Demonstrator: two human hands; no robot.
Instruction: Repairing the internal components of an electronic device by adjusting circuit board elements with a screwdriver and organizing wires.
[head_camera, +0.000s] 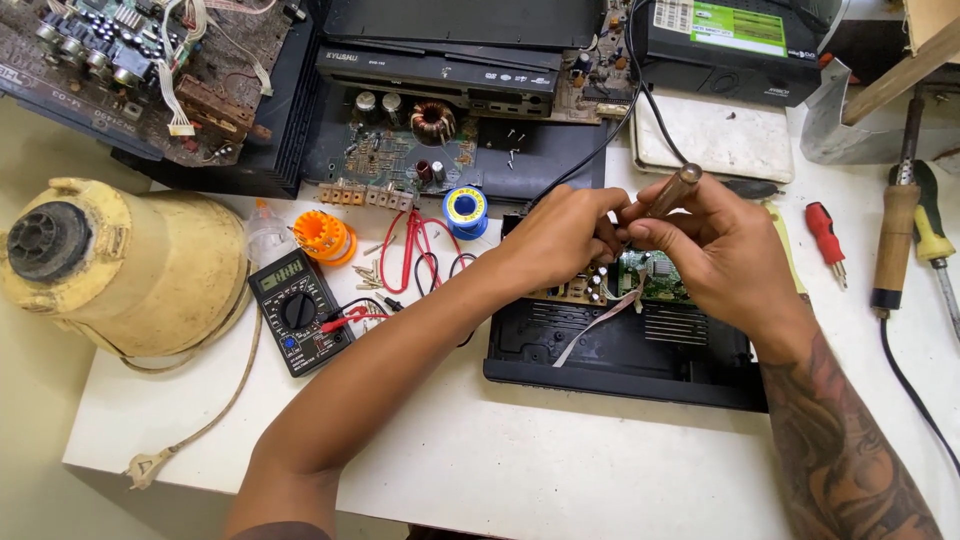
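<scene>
Head view: both hands, left (565, 235) and right (715, 250), grip a soldering iron (668, 193) above the green circuit board (655, 275); multimeter (298, 308) lies well left of the board.

Bare forearms; right forearm (845, 450) tattooed; left hand (560, 240) unadorned, no gloves.

The table (560, 480) is white; the open device case (620, 355) on it is black, its circuit board (655, 275) green; the multimeter (298, 310) is black with red leads (405, 250). The solder spool (465, 210) is blue, the small reel (323, 237) orange, the blender base (130, 270) yellowed cream; the screwdriver (825, 235) handle is red, and the right forearm (850, 460) bears dark tattoo patterns.
</scene>
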